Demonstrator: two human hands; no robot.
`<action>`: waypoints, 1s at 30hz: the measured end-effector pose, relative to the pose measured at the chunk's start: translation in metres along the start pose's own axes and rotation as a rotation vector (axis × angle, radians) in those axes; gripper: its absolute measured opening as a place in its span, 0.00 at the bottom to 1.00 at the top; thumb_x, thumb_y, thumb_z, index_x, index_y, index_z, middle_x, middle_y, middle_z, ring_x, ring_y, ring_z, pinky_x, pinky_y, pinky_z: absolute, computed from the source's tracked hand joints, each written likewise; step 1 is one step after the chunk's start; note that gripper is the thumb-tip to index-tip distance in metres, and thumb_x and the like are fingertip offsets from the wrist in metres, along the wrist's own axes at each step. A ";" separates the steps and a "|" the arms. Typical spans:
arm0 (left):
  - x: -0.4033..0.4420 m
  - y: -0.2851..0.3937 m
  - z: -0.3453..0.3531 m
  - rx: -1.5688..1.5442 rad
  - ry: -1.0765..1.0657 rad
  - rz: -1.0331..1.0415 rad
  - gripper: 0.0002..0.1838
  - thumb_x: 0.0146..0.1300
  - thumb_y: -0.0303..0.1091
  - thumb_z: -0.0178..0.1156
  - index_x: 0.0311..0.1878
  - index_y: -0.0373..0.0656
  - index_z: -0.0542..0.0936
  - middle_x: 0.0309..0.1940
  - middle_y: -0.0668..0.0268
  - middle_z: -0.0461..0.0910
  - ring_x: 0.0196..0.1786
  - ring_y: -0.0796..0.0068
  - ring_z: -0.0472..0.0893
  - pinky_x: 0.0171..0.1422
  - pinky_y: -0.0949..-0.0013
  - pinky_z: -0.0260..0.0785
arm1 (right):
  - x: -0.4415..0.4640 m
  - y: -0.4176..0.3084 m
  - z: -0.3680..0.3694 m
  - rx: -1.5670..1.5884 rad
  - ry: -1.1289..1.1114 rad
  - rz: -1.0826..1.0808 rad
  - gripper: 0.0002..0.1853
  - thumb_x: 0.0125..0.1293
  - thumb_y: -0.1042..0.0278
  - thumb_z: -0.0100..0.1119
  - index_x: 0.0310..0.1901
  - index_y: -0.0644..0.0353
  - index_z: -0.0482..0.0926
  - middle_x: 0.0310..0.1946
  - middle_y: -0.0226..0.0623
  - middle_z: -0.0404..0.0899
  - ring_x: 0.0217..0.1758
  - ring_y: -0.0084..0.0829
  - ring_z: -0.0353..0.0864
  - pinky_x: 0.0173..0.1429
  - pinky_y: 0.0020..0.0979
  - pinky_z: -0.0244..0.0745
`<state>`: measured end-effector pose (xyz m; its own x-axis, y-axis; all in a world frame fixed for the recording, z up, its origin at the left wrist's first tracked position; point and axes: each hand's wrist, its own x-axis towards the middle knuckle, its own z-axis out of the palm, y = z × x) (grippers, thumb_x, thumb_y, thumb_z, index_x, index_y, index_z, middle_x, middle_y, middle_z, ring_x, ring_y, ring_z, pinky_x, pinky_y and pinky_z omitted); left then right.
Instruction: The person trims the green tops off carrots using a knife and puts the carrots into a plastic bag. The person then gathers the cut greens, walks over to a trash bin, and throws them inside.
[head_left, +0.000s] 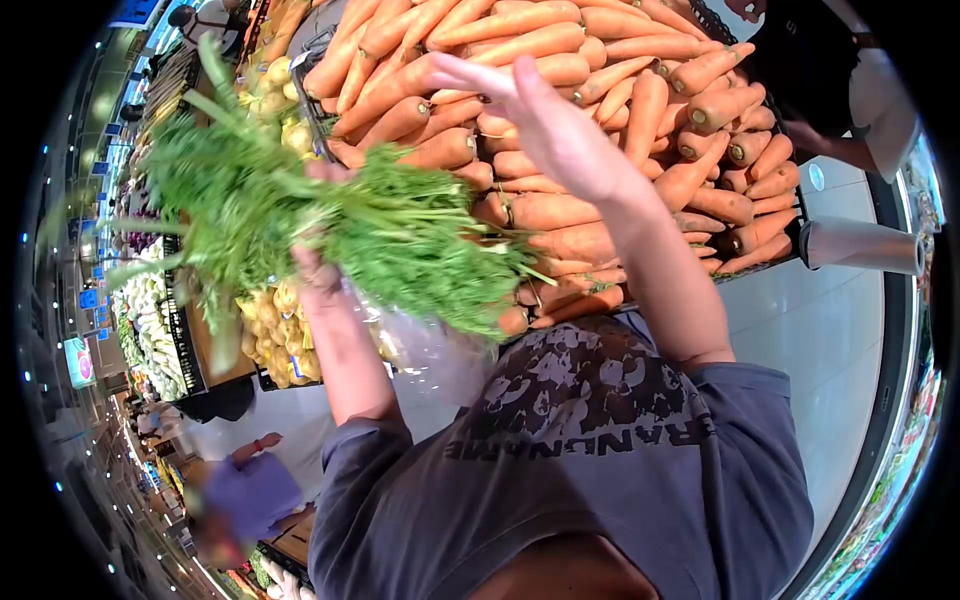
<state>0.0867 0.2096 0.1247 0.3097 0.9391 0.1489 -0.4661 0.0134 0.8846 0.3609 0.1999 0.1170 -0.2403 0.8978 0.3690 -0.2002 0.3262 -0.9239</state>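
Note:
A big bunch of leafy greens (420, 230), blurred by motion, hangs in front of the left side of the carrots. My left hand (318, 272) is wrapped round it, with the fingers partly hidden by leaves. Over the heap of carrots (645, 115), my right hand (560, 130) is raised with its fingers stretched out and nothing in it. A clear plastic bag (435, 355) shows below the greens, near my left forearm; what holds it cannot be seen.
Yellowish round produce (275, 330) lies in a crate on the left, with white vegetables (150, 335) beyond. A grey cylinder (862, 246) stands right of the carrots. One person (255, 490) is at the lower left, another (815, 75) at the upper right.

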 end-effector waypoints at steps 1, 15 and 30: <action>0.002 0.008 -0.008 -0.098 -0.160 0.056 0.31 0.48 0.44 0.82 0.49 0.54 0.71 0.41 0.75 0.70 0.50 0.73 0.73 0.62 0.61 0.70 | -0.006 0.002 -0.009 -0.053 0.028 0.000 0.41 0.81 0.33 0.22 0.76 0.59 0.66 0.71 0.40 0.73 0.80 0.34 0.60 0.84 0.39 0.44; -0.085 0.095 -0.085 -0.073 -0.022 0.074 0.28 0.52 0.33 0.77 0.46 0.53 0.65 0.39 0.73 0.66 0.45 0.72 0.67 0.59 0.62 0.67 | -0.149 0.115 0.017 -1.137 -0.507 -0.184 0.04 0.53 0.69 0.62 0.27 0.56 0.84 0.36 0.32 0.76 0.47 0.34 0.76 0.53 0.35 0.73; -0.141 0.044 -0.131 0.202 0.291 0.139 0.60 0.52 0.70 0.72 0.80 0.45 0.60 0.71 0.64 0.71 0.71 0.65 0.70 0.76 0.53 0.65 | -0.155 0.117 0.022 -0.926 -0.448 -0.233 0.03 0.56 0.68 0.67 0.28 0.52 0.82 0.37 0.28 0.77 0.45 0.32 0.77 0.53 0.36 0.67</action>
<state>-0.0859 0.1232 0.0849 -0.0067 0.9858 0.1676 -0.3049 -0.1616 0.9386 0.3535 0.0924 -0.0456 -0.6557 0.6543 0.3768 0.4713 0.7446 -0.4727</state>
